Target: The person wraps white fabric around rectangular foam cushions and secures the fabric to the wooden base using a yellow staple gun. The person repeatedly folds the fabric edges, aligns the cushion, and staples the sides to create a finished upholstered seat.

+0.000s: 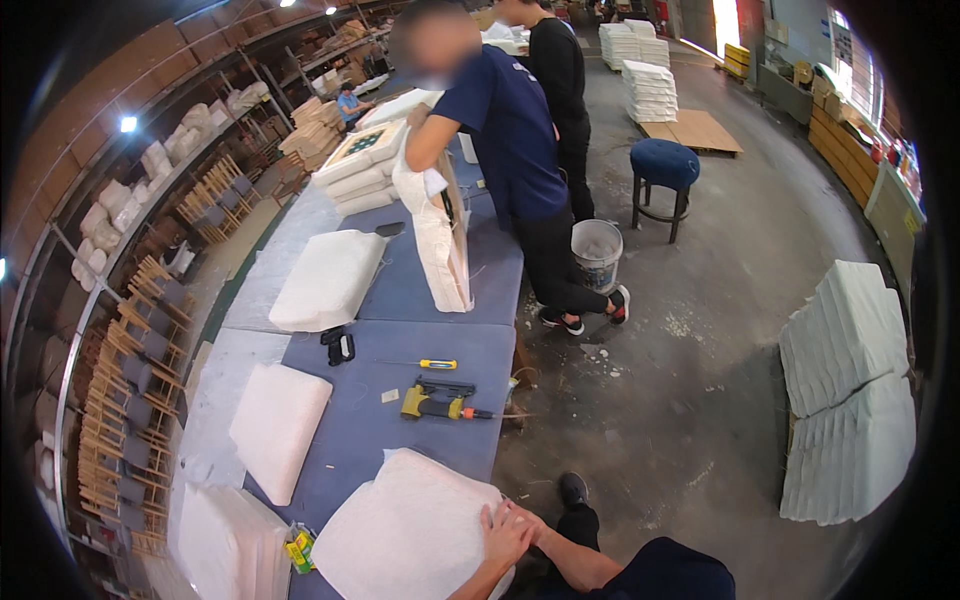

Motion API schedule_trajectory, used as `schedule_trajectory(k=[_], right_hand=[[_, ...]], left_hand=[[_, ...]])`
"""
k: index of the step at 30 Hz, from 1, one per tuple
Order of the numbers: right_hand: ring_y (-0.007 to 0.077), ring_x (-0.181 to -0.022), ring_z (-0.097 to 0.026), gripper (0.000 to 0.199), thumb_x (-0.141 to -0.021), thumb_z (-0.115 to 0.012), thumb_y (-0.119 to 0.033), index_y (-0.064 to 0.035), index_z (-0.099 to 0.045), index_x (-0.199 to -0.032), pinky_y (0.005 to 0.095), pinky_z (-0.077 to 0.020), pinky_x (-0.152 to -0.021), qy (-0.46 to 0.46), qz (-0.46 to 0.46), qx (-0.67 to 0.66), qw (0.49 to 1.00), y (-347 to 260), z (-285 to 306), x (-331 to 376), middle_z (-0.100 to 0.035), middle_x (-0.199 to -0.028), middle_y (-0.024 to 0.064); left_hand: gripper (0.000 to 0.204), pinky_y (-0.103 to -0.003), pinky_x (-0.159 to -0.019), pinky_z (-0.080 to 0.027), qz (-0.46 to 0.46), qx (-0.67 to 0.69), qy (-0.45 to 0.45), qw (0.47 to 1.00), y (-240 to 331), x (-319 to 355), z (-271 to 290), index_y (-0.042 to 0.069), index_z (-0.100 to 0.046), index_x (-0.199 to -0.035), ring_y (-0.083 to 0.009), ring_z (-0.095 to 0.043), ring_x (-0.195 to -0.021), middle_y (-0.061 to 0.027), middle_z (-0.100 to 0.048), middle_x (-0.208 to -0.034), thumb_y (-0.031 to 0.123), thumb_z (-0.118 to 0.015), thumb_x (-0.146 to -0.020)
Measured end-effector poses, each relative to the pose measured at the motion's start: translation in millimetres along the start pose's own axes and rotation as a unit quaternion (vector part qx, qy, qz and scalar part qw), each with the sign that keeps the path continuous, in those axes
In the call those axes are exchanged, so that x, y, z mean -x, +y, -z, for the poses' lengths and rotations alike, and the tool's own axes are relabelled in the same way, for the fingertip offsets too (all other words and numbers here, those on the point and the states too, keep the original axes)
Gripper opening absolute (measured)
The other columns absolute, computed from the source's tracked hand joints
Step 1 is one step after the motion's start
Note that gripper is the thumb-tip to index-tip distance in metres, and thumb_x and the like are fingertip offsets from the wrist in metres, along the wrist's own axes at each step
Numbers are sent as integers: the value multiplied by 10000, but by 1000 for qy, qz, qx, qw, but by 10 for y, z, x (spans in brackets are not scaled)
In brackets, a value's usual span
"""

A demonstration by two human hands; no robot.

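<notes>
A white seat cushion [400, 525] lies on the near end of the blue-covered table, its right edge toward me. My left hand [507, 538] is on that edge, fingers bent against the white cover. Close beside it, partly overlapping, my right hand [530, 518] grips the same edge; some fingertips are hidden. Farther up the table lie a yellow-and-black staple gun [432, 402] with an air hose fitting and a screwdriver [437, 364] with a yellow handle. A small black object [338, 346] rests near them.
More white cushions [282, 430] lie along the table [420, 340], with a stack [230, 535] at near left. Across from me a person [505, 140] leans on an upright cushion [432, 235]. A bucket [597, 252], a blue stool [664, 170] and cushion stacks [845, 390] stand on the right.
</notes>
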State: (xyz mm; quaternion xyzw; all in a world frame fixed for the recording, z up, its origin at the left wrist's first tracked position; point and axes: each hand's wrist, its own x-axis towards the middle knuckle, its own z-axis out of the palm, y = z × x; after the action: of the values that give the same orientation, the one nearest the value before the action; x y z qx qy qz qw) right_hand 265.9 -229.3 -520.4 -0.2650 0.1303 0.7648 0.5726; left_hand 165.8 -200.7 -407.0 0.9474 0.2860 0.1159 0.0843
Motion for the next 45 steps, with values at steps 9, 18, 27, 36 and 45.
schedule_trajectory(k=[9,18,27,36,45], right_hand=[[328,-1430,-598,726,-1056,-611,-648,-93,-631,-1525,521,-431,-1233,17,-80,32,996,3,145,-123,-663,-1530,124],[313,-1307,-666,576,-1028,-704,-597,-133,-748,-1367,529,-501,-1118,134,-96,190,968,-199,323,-248,-736,-1407,98],[200,-999,-724,464,-1028,-733,-551,-145,-800,-1243,401,-566,-803,196,-80,299,931,-291,361,-256,-789,-1166,32],[177,-905,-695,483,-1024,-705,-609,-164,-818,-1178,375,-500,-693,137,-101,380,909,-411,502,-302,-790,-1059,-7],[151,-814,-655,487,-1020,-691,-598,-143,-847,-1093,370,-492,-658,147,-56,480,863,-622,418,-477,-780,-999,3]], left_hand=[[782,-632,-1148,-442,492,-239,80,833,-325,2506,770,102,-549,-1588,-503,-604,-1338,-340,-541,-1536,645,-595,-1026],[625,-566,-986,-559,586,-453,57,669,-154,2953,666,186,-644,-1519,-404,-681,-1257,-215,-680,-1432,587,-577,-1044],[623,-604,-932,-569,638,-400,91,652,-137,2673,668,188,-622,-1539,-449,-665,-1234,-252,-607,-1531,579,-533,-1061],[608,-603,-961,-554,641,-362,100,669,-203,2691,594,204,-621,-1539,-435,-654,-1253,-238,-598,-1545,576,-523,-1068],[610,-586,-1011,-537,631,-345,110,685,-309,2420,676,191,-606,-1544,-428,-638,-1290,-233,-602,-1530,572,-527,-1074]])
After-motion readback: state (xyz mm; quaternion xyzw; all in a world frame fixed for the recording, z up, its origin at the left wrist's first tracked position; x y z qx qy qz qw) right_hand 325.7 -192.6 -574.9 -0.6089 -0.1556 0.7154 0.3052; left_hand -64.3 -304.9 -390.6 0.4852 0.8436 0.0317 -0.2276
